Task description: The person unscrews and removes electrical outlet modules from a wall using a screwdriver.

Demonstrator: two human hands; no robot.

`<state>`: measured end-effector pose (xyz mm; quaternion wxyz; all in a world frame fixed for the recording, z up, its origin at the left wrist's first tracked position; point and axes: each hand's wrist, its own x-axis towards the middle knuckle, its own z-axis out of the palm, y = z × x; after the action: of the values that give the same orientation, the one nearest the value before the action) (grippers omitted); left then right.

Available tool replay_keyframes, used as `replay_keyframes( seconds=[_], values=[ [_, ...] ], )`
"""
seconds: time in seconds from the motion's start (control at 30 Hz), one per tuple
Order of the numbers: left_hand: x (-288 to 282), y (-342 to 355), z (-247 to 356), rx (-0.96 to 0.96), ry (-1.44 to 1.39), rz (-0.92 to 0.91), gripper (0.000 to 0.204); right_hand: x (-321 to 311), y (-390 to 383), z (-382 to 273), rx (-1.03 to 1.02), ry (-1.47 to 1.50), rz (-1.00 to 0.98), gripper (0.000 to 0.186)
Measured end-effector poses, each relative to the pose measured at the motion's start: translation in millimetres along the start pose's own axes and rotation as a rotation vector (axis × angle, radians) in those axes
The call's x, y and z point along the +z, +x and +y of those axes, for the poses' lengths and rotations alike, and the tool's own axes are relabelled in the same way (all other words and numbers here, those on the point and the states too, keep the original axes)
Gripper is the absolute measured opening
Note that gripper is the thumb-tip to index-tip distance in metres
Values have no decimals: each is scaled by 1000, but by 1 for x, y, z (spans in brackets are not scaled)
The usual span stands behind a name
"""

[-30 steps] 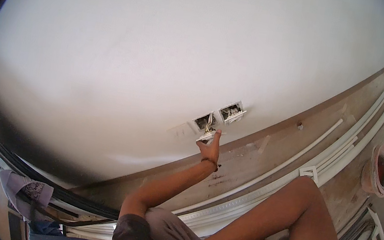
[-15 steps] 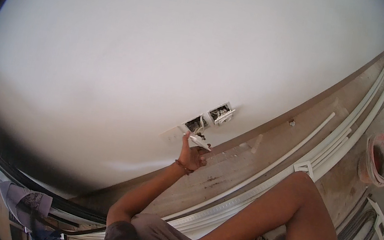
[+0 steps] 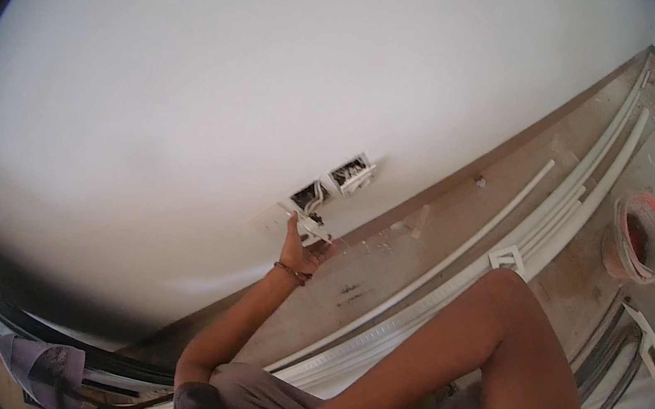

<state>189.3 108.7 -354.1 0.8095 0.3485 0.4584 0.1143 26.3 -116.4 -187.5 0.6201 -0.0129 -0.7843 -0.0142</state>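
My left hand [image 3: 299, 257] grips a white socket or switch plate [image 3: 309, 225] by its edges, thumb on the wall side. The plate is tilted off the wall, just below an open wall box [image 3: 310, 194] with pale wires running out towards it. Up and to the right, a second open box [image 3: 346, 172] holds more wires, and another white plate [image 3: 361, 178] hangs at its lower edge. My right forearm [image 3: 400, 340] bends from the raised elbow down to the lower edge; the right hand itself is out of the picture.
Long white pipes and trunking [image 3: 448, 297] lie along the floor beside the wall. A white square frame [image 3: 507, 258] rests on them. An orange-rimmed bucket [image 3: 613, 245] stands at the right, near grey cables [image 3: 612, 370] and a white bracket-like piece [image 3: 649, 343]. Cloth [image 3: 41, 365] lies at lower left.
The whole view has shifted, so wall, pipes and bucket appear further left and higher. My left hand still holds the plate by the same wall box.
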Motion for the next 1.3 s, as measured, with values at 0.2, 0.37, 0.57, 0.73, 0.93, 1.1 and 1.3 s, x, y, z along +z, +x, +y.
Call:
replay_keyframes(
  seconds=[0.2, 0.37, 0.57, 0.73, 0.93, 1.1, 1.3],
  values=[
    [32, -2, -11, 187, 278, -183, 52, 13, -14, -10, 48, -129, 4, 62],
    [5, -10, -8, 120, 224, -218, 46, -106, -139, -10, 592, -617, -286, 21],
    [-8, -14, 5, -25, 126, -534, 56, -238, -210, -199, 1835, -892, -1146, 35],
    [-22, 7, -16, -186, -182, -846, 66, -188, -290, -322, 2287, -813, -714, 43],
    [-43, 63, -35, -228, -303, -1142, 76, -137, -355, -363, 2313, -916, -496, 47],
    [-56, 87, -45, 72, -276, -961, 71, -124, -360, -352, 2297, -868, -560, 53],
    [-38, 61, -52, -227, -364, -894, 92, -104, -362, -359, 2226, -922, -429, 54]
  ],
)
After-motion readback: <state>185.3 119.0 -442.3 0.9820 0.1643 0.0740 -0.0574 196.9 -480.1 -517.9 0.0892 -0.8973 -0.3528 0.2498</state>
